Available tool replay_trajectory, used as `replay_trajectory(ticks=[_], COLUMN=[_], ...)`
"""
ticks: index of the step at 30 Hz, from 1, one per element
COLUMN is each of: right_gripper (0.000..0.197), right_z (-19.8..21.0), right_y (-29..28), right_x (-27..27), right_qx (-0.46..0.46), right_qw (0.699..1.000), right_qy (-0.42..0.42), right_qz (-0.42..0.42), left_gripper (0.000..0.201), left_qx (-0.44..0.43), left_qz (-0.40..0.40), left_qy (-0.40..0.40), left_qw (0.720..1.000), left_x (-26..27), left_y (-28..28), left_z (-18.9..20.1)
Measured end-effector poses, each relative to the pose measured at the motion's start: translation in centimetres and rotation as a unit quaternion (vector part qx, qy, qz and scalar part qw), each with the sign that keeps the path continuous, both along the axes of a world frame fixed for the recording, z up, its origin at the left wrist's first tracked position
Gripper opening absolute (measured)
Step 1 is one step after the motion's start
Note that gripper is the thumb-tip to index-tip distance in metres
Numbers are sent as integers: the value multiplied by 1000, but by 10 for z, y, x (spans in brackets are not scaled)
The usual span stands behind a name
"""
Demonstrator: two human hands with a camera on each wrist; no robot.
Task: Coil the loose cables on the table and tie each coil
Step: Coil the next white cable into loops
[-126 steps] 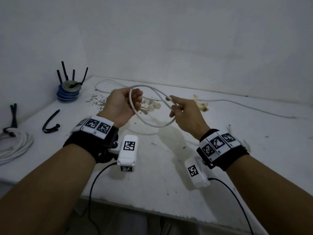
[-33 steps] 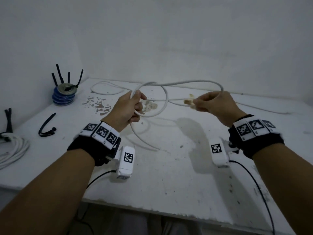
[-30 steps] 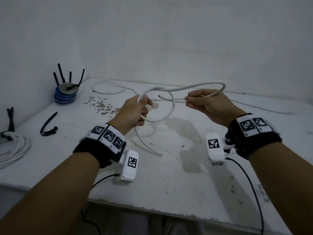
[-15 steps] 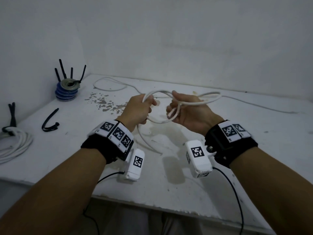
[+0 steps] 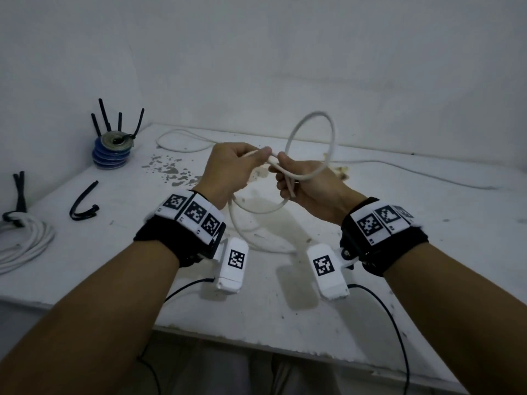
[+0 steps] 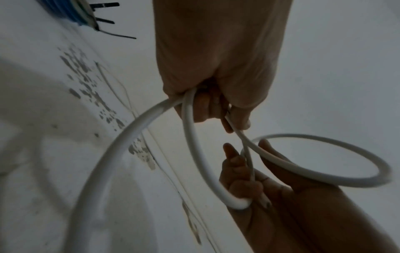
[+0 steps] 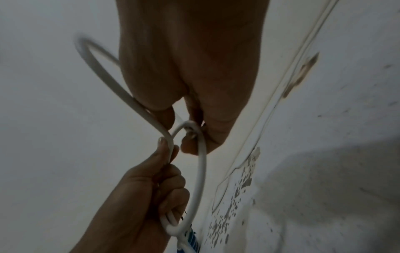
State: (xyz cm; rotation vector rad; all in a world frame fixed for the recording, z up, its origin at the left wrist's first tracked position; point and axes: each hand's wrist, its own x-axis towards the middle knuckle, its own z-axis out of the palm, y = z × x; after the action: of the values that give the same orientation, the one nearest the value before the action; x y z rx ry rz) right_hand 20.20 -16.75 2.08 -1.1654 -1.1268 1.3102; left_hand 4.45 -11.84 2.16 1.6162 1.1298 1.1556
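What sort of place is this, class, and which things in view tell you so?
Probably a bare workshop corner: a worn, stained white table against plain walls, a stack of tape rolls with black cable ties, and a tied cable coil at the left edge.

Your right hand [image 5: 309,186], out to the right a second ago, now sits just beside your left hand [image 5: 228,172], thumbs nearly touching above the table [image 5: 427,252]. The white cable [image 5: 310,121] loop that lay flat between them now stands upright past your right fingers [image 5: 285,178], and another turn hangs below both fists.
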Motion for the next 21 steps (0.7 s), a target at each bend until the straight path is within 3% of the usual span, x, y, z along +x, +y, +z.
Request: replay_trajectory(ticks=[3,5,9,13,17,19,21], right_gripper=[17,15,13,20,14,14,23], right_z=[-2,-4,-4,-4,-5,-5,-4], right_y=[-3,-6,-10,-6,-5,-3,0], right_x=[4,4,-1,3,19,33,46], right_qx=[11,12,29,26,18,21,6], right_qw=[999,999,993,968,900,841,763], right_qy=[40,18,-113,-247,-429,-533,-638], right_qz=[19,39,14,-42,-75,-93,-103], left_gripper=[21,23,25,33,34,28,26], left_qx=[-16,-27,-35,-10,-13,-16,-36], left_qz=[49,61,72,111,117,130,138], left_qy=[-58,-86,-85,-71,-81,-100,-141], left_qw=[997,994,993,991,990,986,980], left_x=[0,0,-2,-8,-26,-34,-40], left_y=[3,4,6,12,18,21,24], left_z=[-2,-3,-3,-4,-3,-2,-1])
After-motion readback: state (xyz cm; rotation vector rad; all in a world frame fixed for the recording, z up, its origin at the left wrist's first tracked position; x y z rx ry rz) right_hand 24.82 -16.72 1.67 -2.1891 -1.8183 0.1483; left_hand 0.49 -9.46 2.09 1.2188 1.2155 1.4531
